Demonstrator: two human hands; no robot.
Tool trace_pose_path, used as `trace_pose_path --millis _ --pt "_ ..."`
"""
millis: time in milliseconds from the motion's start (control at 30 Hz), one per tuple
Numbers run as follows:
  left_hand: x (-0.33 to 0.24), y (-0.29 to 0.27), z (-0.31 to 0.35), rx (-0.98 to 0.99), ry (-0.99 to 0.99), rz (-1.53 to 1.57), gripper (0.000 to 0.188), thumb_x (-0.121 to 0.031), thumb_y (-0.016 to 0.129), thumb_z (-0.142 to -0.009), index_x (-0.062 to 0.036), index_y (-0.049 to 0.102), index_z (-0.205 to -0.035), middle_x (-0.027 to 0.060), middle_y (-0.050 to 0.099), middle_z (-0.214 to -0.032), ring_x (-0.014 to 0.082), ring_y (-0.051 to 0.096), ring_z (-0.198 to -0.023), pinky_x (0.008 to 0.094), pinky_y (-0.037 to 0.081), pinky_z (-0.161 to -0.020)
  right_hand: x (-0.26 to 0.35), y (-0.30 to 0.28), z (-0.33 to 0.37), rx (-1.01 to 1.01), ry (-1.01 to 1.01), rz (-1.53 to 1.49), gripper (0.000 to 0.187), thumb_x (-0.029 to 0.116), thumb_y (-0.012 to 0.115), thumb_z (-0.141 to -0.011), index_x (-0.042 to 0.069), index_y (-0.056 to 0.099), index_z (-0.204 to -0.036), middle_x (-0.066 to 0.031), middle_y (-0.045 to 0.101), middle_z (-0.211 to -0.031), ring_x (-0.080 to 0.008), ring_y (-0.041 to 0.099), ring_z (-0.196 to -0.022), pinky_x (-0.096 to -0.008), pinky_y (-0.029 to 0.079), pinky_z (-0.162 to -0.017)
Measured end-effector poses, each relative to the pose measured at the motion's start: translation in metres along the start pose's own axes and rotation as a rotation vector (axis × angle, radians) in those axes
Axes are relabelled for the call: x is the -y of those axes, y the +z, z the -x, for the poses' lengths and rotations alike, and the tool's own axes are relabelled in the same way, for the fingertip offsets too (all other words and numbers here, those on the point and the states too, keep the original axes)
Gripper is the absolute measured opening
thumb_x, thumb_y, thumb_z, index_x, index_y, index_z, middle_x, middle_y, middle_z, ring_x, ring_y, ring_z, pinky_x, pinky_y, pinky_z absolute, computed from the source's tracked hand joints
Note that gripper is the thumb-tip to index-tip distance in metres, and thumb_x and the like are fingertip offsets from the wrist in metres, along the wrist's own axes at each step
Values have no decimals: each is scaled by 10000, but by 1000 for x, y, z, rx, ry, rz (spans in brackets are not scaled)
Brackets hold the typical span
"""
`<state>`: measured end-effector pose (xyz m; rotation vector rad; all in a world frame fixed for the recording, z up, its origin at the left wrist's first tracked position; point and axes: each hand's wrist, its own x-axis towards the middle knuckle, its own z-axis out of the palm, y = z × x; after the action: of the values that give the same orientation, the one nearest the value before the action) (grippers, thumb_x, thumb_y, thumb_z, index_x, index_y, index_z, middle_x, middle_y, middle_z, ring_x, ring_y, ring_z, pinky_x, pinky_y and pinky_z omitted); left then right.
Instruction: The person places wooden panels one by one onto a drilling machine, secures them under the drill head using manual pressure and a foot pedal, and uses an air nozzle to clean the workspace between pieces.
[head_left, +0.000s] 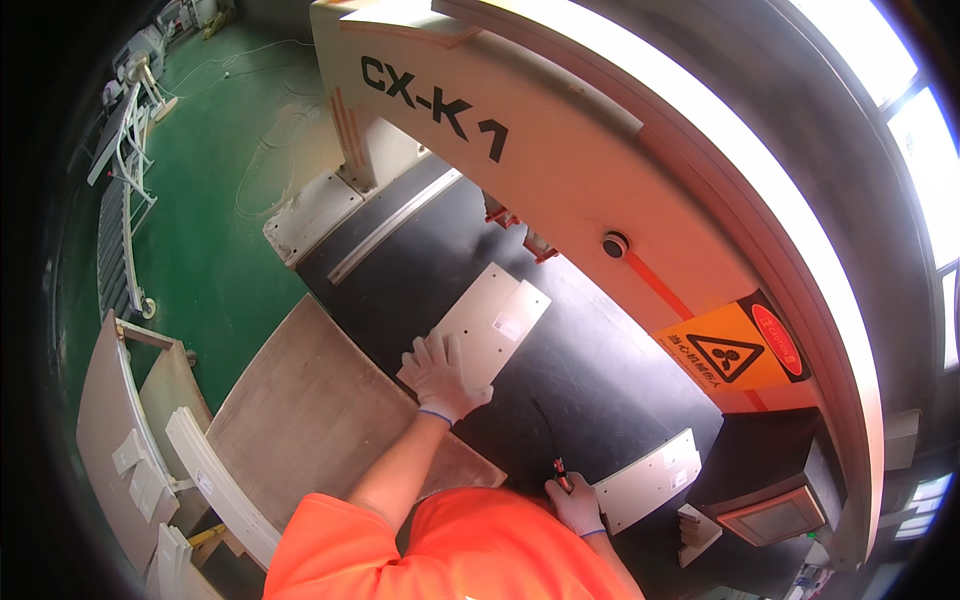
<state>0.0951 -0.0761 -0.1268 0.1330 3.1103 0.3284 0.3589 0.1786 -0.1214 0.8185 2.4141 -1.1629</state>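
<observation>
We rest our left hand, fingers spread, on a white board. Our right hand curls its fingers around a red tool beside a second board.

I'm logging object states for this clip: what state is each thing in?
Left hand: gloved, fingers spread over upper pale panel
Upper pale panel: flat on dark table
Right hand: gloved, closed on red-handled tool
Red-handled tool: held
Lower pale panel: lying beside the right hand
Brown board: lying flat
Warning sign: fixed to machine
</observation>
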Motion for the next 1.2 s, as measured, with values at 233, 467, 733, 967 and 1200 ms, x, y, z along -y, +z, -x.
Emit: trace_pose_path --millis 233,467,733,967,1200 --pt "-14 1 -122 -2 -3 26 1149 -658 871 -651 -82 475 -1563 165 430 -1597 425 377 -1450 591 291 -1157 55 -5 5 12 144 -46 314 315 764 -967 12 696 -1014 -60 701 -750 -165 687 -702 -340 542 -691" --pt "-40 -5 -202 161 73 63 1149 -607 819 -723 -80 370 -1639 187 419 -1617 426 347 -1490 583 241 -1193 90 0 8 -53 235 -46 323 303 773 -969 -10 729 -1037 -119 754 -857 -213 725 -801 -381 564 -761" --pt "-14 35 -190 -41 141 260 1309 -686 866 -701 -11 330 -1685 297 305 -1720 525 135 -1647 732 30 -1303 152 -13 4 -182 163 -271 245 212 647 -1034 -19 661 -1114 -78 711 -742 -117 571 -555 -283 454 -542" --pt "20 53 -145 -123 173 326 1166 -617 900 -668 -100 467 -1618 268 334 -1682 543 195 -1604 701 144 -1301 233 -40 19 -229 -73 -299 293 200 561 -1071 -47 594 -1226 -93 727 -757 -93 527 -517 -265 417 -488" --pt "17 35 -145 -179 178 309 1088 -575 913 -646 -156 521 -1571 231 411 -1589 503 312 -1530 677 244 -1264 290 -41 42 -154 -9 -783 272 217 535 -1099 -3 550 -1259 -135 721 -839 -200 669 -637 -299 481 -556"
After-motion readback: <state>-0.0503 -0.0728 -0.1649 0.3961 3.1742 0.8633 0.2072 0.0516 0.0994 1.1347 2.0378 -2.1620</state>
